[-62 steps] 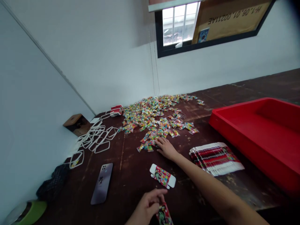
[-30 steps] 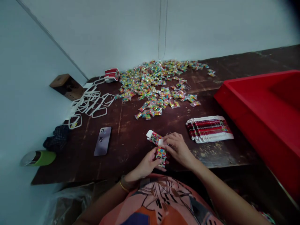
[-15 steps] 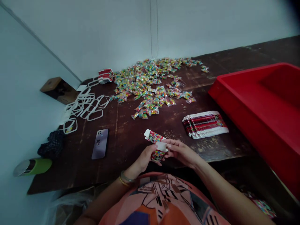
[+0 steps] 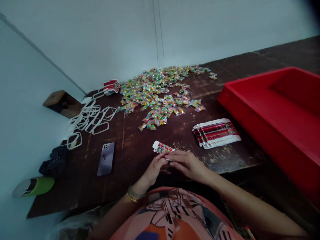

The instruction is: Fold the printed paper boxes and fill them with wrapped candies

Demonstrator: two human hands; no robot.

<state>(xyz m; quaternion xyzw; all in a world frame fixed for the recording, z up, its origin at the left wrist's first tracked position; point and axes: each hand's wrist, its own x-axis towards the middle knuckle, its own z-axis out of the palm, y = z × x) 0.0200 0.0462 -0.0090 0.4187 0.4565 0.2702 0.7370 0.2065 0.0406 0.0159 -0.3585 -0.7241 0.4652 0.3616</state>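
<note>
Near the front edge of the table, my left hand (image 4: pixel 154 169) and my right hand (image 4: pixel 188 165) meet, closed around a small printed cardboard box. The left fingers wrap its side while the right hand lies over it, fingers at a thin white flap between them. Most of the box is hidden by my hands. Just beyond my fingers shows a flat printed carton piece (image 4: pixel 163 147) with a white tab; I cannot tell whether it is part of the held box. To the right lies a row of folded flat cartons (image 4: pixel 216 133).
Small wrapped candies (image 4: pixel 155 90) are heaped along the wall. At left are white frames (image 4: pixel 87 116), red-and-white cartons (image 4: pixel 111 87), a brown box (image 4: pixel 63 103), a phone (image 4: pixel 106 159), dark cloth (image 4: pixel 55 161) and a green tumbler (image 4: pixel 41 186). A large red tray (image 4: pixel 265 110) stands at right.
My right hand has moved over the box, covering most of it, and the white flap now shows only as a thin edge. The camera view has shifted slightly.
</note>
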